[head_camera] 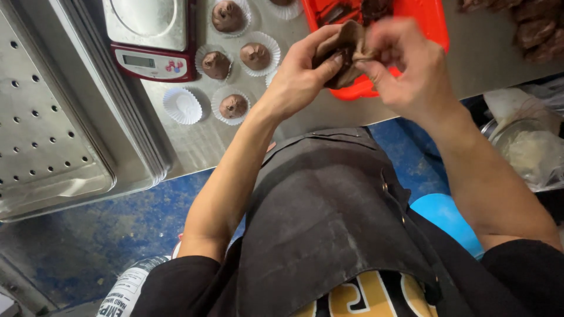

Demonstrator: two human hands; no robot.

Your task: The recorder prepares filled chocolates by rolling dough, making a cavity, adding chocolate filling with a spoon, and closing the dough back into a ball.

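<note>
Upper centre of frame: left hand and right hand both pinching brown dough piece above red tray. Best kept centred, edges folded evenly. Filled paper cups left on bench.

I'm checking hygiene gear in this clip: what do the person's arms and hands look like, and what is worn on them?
Both hands, left hand and right hand, are bare: no gloves, rings or watch visible. The forearms are uncovered; black short sleeves end near the elbows.
</note>
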